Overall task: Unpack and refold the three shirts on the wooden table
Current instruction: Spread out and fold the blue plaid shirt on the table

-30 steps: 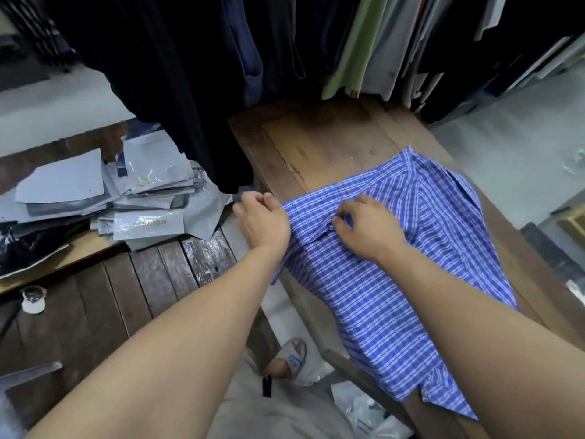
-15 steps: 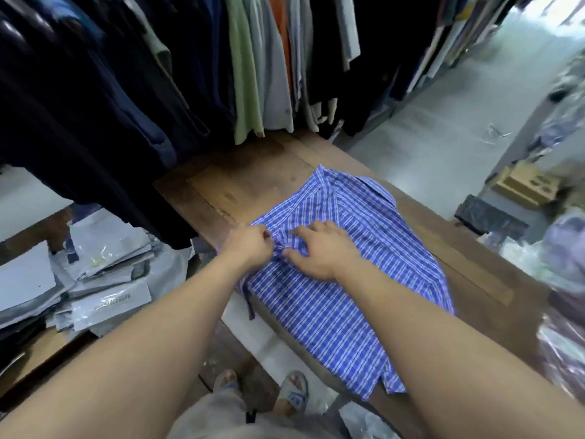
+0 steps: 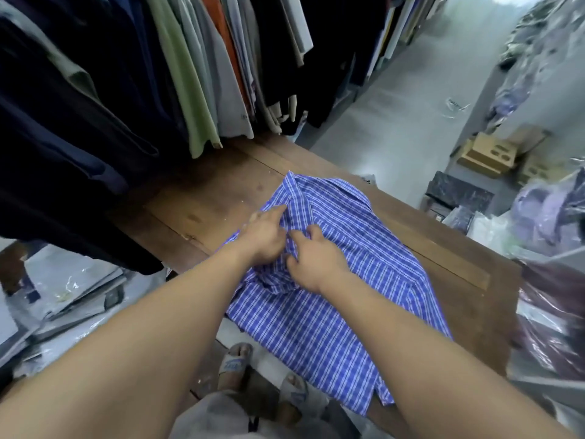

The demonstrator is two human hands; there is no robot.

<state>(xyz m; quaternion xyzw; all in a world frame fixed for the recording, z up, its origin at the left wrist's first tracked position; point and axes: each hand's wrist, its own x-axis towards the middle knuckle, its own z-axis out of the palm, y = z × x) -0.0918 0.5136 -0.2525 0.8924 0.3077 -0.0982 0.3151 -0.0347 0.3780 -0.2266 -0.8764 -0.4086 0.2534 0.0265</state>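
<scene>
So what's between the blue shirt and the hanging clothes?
Only bare wood of the table, seen in the head view, separates the blue shirt from the hanging clothes.

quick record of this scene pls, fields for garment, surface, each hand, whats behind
garment: blue checked shirt, lying across the table
surface: wooden table
left hand: pinches shirt fabric near its middle
right hand: grips bunched fabric right beside the left
behind: hanging clothes over the table's far end

Even indoor light, brightest glare top right; soft motion blur throughout; wide-angle bending at edges.
</scene>
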